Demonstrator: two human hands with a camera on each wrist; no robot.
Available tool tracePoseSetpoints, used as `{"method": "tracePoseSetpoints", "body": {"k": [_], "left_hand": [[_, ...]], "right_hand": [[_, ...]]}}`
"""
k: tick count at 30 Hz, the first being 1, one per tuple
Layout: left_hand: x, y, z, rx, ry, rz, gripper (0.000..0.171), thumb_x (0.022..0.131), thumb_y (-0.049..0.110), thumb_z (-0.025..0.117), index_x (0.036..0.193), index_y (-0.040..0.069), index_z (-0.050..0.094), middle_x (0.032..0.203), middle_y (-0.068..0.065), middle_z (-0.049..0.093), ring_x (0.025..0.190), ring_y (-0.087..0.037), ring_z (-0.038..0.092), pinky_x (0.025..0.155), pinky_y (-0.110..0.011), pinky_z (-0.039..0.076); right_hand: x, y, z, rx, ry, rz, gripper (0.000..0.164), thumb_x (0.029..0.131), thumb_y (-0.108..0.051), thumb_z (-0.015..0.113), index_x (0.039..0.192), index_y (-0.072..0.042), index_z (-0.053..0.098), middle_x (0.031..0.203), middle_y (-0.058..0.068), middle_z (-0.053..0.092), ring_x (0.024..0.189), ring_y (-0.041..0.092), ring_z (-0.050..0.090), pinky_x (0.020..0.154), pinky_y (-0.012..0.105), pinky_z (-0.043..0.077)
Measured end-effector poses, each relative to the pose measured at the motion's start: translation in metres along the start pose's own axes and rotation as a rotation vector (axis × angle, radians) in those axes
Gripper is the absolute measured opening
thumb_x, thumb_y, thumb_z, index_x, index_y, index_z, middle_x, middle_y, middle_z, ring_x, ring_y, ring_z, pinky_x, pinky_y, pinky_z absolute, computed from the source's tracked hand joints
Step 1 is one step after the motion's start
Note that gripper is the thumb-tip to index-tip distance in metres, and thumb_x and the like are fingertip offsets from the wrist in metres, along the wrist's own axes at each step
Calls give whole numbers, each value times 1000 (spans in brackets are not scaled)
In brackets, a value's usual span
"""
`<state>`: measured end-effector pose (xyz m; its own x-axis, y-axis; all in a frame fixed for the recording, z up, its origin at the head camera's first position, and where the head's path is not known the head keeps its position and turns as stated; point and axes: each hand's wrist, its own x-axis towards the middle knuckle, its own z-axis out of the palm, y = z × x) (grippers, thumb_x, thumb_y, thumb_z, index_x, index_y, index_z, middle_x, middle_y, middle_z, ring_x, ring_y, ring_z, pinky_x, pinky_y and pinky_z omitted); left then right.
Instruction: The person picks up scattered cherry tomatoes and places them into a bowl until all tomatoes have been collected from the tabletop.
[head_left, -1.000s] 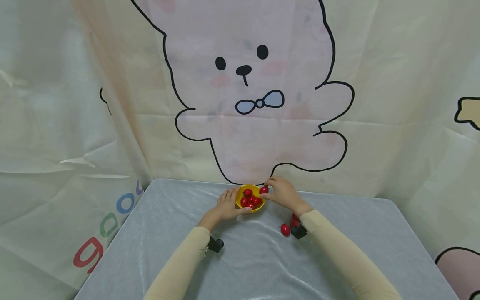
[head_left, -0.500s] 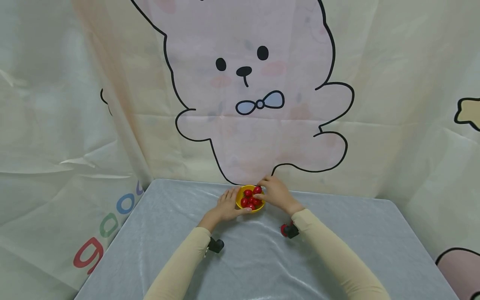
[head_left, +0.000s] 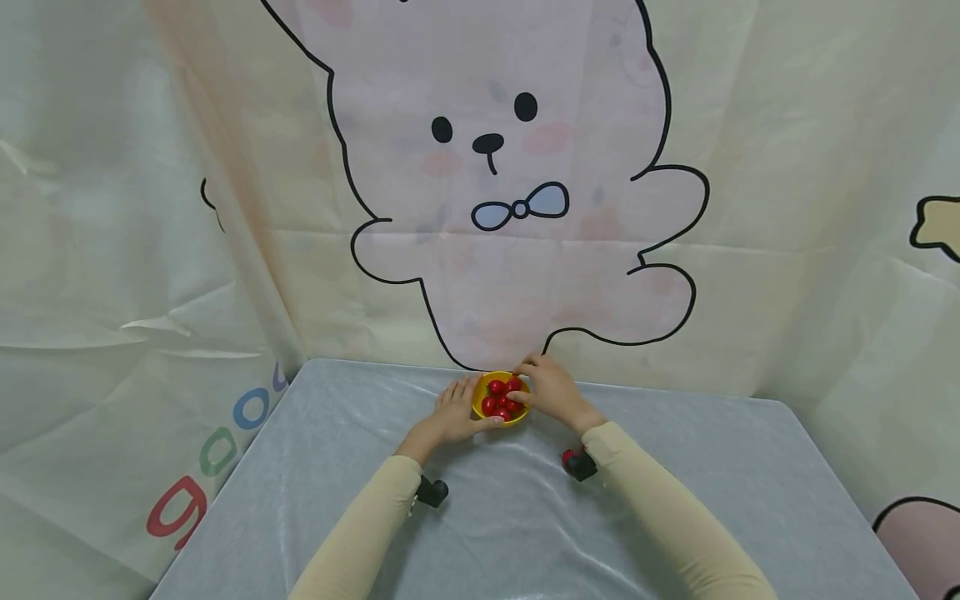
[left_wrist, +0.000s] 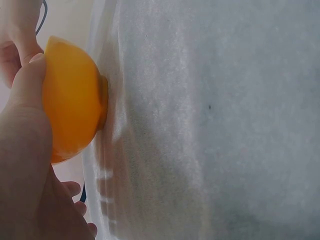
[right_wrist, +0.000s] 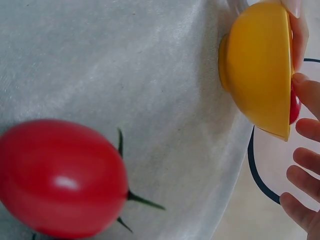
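In the head view, a yellow bowl [head_left: 480, 392] stands at the far side of the grey cloth [head_left: 495, 517], with red tomatoes [head_left: 496, 387] inside. The left hand [head_left: 452, 417] lies along its left side, fingers extended and thumb on the near rim, seemingly to steady it. The right hand [head_left: 557, 396] reaches over the right rim, thumb and fingertips about one tomato; whether they pinch it or have let go cannot be told. Nearer and to the right, a loose tomato [head_left: 567, 457] sits half hidden by a black wrist camera [head_left: 581, 467], so any others there cannot be counted.

The left wrist view shows the thumb against the bowl's rim; the contents are out of sight.

The right wrist view has a loose tomato up close, cut off at the left edge. Only a red sliver shows past the bowl's rim, beside the right hand's spread, cropped fingers.
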<state>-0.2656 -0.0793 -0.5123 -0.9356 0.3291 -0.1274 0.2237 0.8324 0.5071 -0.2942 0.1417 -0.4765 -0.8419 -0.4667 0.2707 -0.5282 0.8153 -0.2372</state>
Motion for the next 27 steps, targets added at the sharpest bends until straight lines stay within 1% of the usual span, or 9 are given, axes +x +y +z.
{"method": "tracePoseSetpoints", "body": {"k": [4,9,16,24,27], "left_hand": [[0,1,0,-6,-2,-5,104,84,74,54,160,19,8,166,-18,17,152,-44,15,123,-61,15],[-1,2,-1,-5,-2,-8,104,85,73,55,160,19,9,166,-18,17,152,-43,15,123,-61,16],[-3,4,-2,-11,-2,-12,103,85,71,57,160,19,9,166,-18,17,152,-43,15,123,-61,16],[-3,3,-2,-16,-2,-13,103,85,72,57,160,19,9,166,-18,16,153,-43,14,123,-61,16],[-3,3,-2,-19,1,-16,103,85,72,57,160,19,10,166,-18,17,152,-43,14,123,-61,16]], "right_hand": [[-1,2,1,20,10,3,43,83,-41,78,112,-10,73,114,10,65,105,28,61,94,46,54],[-1,3,2,20,30,1,38,85,-38,78,111,-11,73,112,8,65,103,26,61,89,45,56],[-1,3,0,27,21,-13,33,87,-34,76,110,-11,73,113,8,65,104,27,61,92,46,54],[-5,7,-4,31,36,-15,31,86,-29,77,110,-9,74,112,8,65,102,26,60,87,43,55],[-7,11,-6,30,36,-11,31,87,-29,76,110,-8,74,113,9,65,103,27,60,88,43,55]]}}
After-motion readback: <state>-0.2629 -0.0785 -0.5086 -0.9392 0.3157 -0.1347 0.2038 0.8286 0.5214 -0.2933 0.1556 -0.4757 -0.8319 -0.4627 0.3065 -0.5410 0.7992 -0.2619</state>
